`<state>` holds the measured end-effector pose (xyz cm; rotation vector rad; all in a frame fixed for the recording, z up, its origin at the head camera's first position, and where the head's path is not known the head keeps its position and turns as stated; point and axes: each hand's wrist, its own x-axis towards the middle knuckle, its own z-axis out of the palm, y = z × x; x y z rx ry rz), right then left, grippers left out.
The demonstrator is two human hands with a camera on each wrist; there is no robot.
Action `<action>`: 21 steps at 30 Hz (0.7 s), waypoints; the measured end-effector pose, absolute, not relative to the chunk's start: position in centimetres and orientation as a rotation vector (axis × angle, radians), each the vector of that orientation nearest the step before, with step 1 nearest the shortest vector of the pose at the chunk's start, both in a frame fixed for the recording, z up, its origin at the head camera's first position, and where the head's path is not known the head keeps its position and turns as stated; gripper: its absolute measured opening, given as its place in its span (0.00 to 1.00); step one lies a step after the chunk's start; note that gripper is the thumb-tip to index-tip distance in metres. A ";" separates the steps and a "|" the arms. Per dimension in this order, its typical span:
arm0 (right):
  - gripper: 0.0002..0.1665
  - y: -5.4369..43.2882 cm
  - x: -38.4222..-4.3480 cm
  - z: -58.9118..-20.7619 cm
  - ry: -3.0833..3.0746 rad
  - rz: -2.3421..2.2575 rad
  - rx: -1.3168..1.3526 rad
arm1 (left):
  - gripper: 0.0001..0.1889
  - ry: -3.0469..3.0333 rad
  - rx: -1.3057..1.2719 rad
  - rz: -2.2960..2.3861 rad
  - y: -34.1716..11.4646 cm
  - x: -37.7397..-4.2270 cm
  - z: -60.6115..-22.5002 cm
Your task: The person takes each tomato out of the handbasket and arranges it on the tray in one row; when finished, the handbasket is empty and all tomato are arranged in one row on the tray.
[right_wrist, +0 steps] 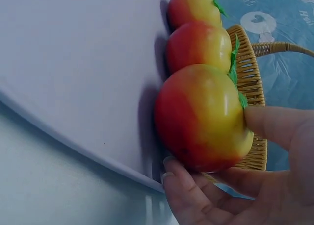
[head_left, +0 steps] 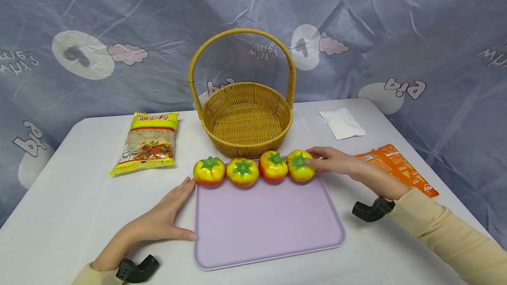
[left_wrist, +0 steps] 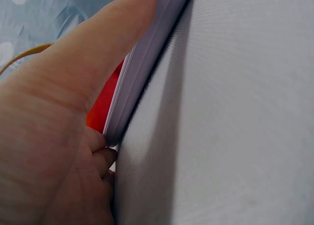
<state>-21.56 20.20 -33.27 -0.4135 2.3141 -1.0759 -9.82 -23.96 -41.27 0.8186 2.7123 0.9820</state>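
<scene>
Several yellow-and-red tomatoes with green leaf tops stand in a row along the far edge of a lilac tray (head_left: 265, 223). At the row's right end my right hand (head_left: 332, 162) holds the last tomato (right_wrist: 206, 119), thumb by its leaf top and fingers beneath its side. My left hand (head_left: 166, 214) lies along the tray's left edge, thumb and fingers spread. Its thumb (left_wrist: 108, 34) touches the rim, and its fingertips are near the leftmost tomato (head_left: 209, 171). Between these two are a second tomato (head_left: 243, 173) and a third tomato (head_left: 273, 167).
Behind the tomatoes stands a wicker basket (head_left: 247, 144) with a tall handle. A yellow food packet (head_left: 150, 142) lies at the left. On the right are a white packet (head_left: 342, 123) and an orange packet (head_left: 400, 168), partly behind my right forearm. A printed cloth hangs behind the table.
</scene>
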 end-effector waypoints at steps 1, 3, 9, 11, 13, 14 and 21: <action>0.34 20.2 -21.5 -33.3 2.325 -1.064 -0.429 | 0.64 2.713 0.819 0.982 -24.0 -9.8 -41.3; 0.34 20.1 -21.3 -33.2 2.350 -1.047 -0.458 | 0.64 2.708 0.814 0.988 -23.9 -9.8 -41.3; 0.32 20.1 -21.1 -33.2 2.381 -1.075 -0.493 | 0.63 2.707 0.815 0.996 -23.9 -9.7 -41.1; 0.30 20.4 -21.0 -33.2 2.397 -1.081 -0.501 | 0.63 2.704 0.823 1.009 -23.9 -9.8 -41.1; 0.29 20.6 -21.0 -33.2 2.419 -1.079 -0.517 | 0.62 2.698 0.824 1.021 -23.8 -9.8 -41.2; 0.29 20.6 -21.0 -33.2 2.430 -1.077 -0.525 | 0.62 2.697 0.826 1.025 -23.8 -9.8 -41.2; 0.30 20.9 -21.1 -33.4 2.463 -1.084 -0.531 | 0.62 2.684 0.817 1.035 -23.7 -9.8 -41.2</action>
